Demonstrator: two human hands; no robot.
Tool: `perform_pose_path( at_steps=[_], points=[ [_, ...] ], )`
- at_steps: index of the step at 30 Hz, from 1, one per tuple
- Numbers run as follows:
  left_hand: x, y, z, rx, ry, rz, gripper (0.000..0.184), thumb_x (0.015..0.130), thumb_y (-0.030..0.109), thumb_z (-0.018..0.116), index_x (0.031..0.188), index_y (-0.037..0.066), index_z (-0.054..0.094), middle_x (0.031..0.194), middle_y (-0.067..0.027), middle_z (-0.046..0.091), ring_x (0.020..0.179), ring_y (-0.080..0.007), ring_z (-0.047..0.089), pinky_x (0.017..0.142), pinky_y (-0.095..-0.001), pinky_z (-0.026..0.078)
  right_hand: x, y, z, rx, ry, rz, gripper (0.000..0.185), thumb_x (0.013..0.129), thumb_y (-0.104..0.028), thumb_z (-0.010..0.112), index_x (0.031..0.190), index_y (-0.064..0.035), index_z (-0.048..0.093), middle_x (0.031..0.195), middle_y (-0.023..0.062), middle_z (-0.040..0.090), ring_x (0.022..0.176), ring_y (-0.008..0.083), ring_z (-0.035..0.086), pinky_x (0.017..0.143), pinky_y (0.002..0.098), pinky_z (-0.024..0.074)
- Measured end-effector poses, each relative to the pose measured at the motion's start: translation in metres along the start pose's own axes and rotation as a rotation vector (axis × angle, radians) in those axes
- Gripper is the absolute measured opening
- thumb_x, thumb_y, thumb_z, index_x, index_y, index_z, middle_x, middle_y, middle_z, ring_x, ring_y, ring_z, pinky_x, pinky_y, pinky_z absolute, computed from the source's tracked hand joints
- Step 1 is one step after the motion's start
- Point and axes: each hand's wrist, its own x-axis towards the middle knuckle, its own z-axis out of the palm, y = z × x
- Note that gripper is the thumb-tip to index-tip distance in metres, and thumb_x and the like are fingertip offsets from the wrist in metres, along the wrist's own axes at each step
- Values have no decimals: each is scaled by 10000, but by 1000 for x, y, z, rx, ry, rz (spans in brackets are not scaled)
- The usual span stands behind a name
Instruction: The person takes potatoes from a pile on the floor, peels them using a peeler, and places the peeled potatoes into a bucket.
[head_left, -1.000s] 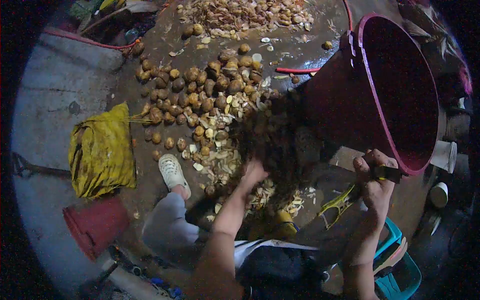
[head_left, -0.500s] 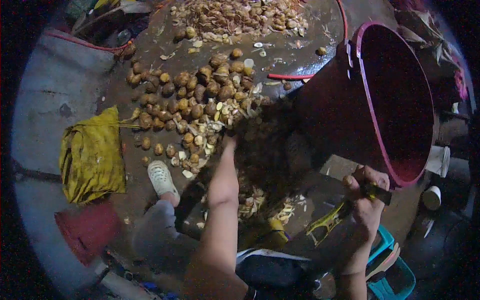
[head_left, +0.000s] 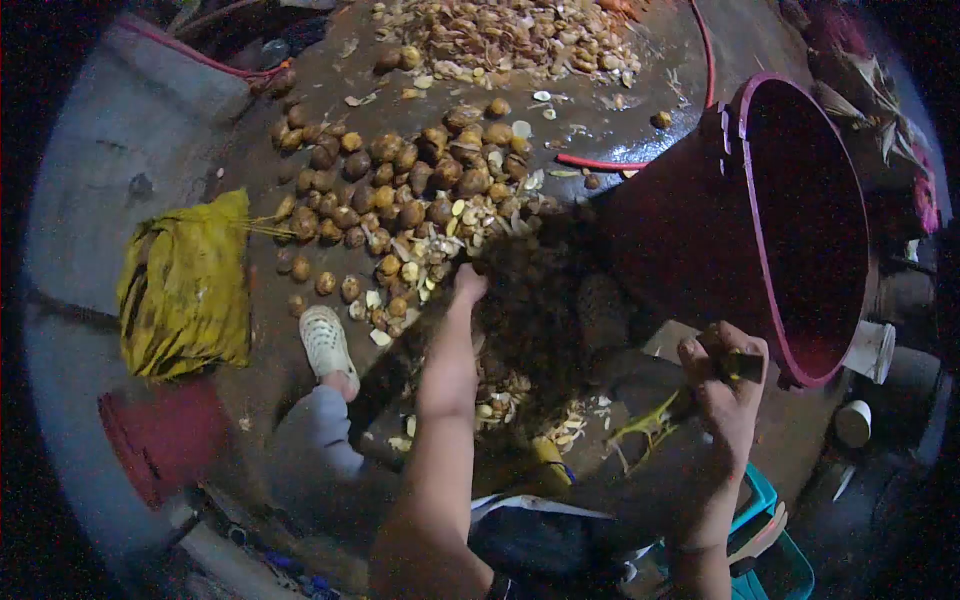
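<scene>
My left hand point(head_left: 470, 283) reaches down at the edge of a heap of brown, round tubers point(head_left: 385, 185), beside pale peelings point(head_left: 440, 245). Its fingers are in deep shadow, so I cannot tell whether they grip anything. Raised at the right, my right hand point(head_left: 728, 375) is closed around the dark handle of a forked yellow peeler point(head_left: 648, 430), blurred by motion, whose prongs point down and to the left. A large dark red tub point(head_left: 680, 210) lies tipped just above that hand, its open mouth facing right.
A second heap of pale pieces point(head_left: 510, 40) lies at the back, near a red hose point(head_left: 605, 163). To the left are a yellow sack point(head_left: 185, 290) and a red bucket point(head_left: 170, 440). A teal stool point(head_left: 790, 560) stands lower right. My pale clog point(head_left: 325, 340) is beside the tubers.
The view has shifted, so the tubers and tub appear farther right and slightly lower. My right hand has moved a little left with the peeler. My left hand stays by the peelings.
</scene>
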Motion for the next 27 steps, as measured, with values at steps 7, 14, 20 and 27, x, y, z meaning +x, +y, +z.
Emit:
perform_pose_path(
  at_steps=[7, 14, 20, 27],
  points=[
    [-130, 32, -58, -1170, -351, -22, 392, 862, 113, 609, 1241, 51, 534, 1106, -101, 642, 971, -268, 640, 820, -434, 509, 13, 11, -10, -147, -545, -28, 412, 662, -56, 690, 1051, 33, 588, 995, 177, 595, 927, 290, 590, 864, 334, 450],
    [-234, 102, -134, -1525, -266, 411, 416, 798, 13, 707, 1167, 49, 519, 1061, -136, 640, 899, -265, 658, 784, -346, 539, -19, -21, 17, -433, -661, -391, 361, 688, -242, 751, 977, -48, 657, 866, 198, 660, 834, 384, 614, 749, 465, 508],
    [-315, 143, -185, -1216, -115, 793, 359, 762, -16, 727, 1078, -17, 555, 988, -123, 662, 880, -210, 659, 776, -321, 541, -62, -32, 41, -465, -752, -461, 368, 711, -326, 740, 983, -94, 655, 836, 186, 652, 811, 374, 633, 734, 465, 534],
    [-307, 46, -144, -805, 43, 542, 298, 774, -77, 686, 1049, -45, 573, 1049, -115, 642, 866, -182, 648, 774, -308, 569, -73, -21, 36, -359, -652, -422, 401, 701, -318, 752, 1010, -80, 655, 851, 204, 646, 838, 371, 629, 747, 467, 526]
  ],
)
